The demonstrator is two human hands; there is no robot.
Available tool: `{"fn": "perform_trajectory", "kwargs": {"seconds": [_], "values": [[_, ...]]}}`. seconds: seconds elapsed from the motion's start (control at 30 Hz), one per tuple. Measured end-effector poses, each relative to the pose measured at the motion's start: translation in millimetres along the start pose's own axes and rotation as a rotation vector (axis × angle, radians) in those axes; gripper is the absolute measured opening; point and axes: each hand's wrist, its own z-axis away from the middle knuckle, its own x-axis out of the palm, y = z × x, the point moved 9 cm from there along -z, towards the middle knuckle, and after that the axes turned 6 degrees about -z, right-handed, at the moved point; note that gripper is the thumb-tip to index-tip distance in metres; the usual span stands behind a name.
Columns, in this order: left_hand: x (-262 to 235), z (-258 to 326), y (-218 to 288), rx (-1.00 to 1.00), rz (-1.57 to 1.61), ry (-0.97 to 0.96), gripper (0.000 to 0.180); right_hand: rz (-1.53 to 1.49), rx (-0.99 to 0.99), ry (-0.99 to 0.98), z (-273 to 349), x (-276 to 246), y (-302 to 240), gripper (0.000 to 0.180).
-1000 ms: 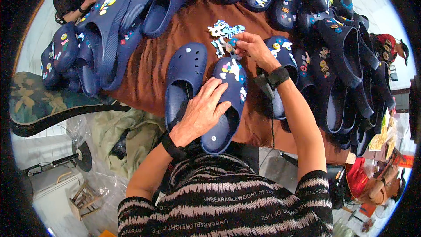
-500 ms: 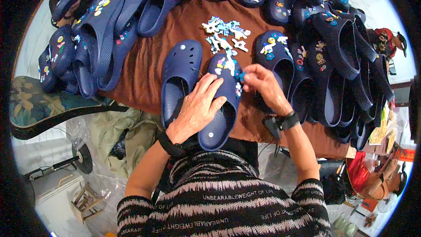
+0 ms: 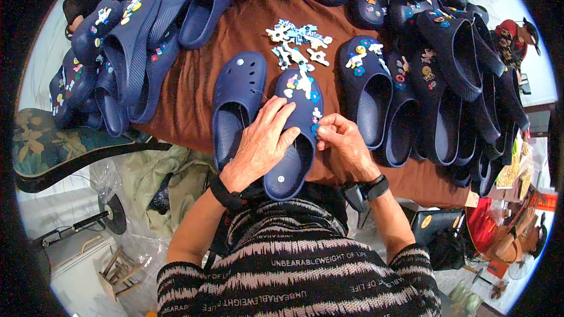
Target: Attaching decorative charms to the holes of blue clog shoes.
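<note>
Your left hand (image 3: 258,149) open, thumb apart, laid over a navy clog (image 3: 302,116) at the table's (image 3: 247,30) near edge, your right hand (image 3: 345,142) pinched on a small blue charm (image 3: 315,130), at the clog's right side

Bright light on my L hand (image 3: 258,148) & cloth (image 3: 238,38); shoes (image 3: 426,76) R of cloth v. dk, view edges bent.

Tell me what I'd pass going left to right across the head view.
Floral panel, mostly bare blue clog, charm-decorated clog beside it, right hand, red fabric.
</note>
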Motion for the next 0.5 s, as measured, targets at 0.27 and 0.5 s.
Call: {"fn": "perform_trajectory", "kwargs": {"seconds": [0.27, 0.5], "values": [[-1, 0, 0, 0.009, -0.012, 0.011, 0.049, 0.222, 0.165, -0.022, -4, -2, 4, 0.021], [-2, -2, 3, 0.032, -0.033, 0.042, 0.046, 0.064, 0.369, -0.069, 1, -10, 24, 0.027]]}}
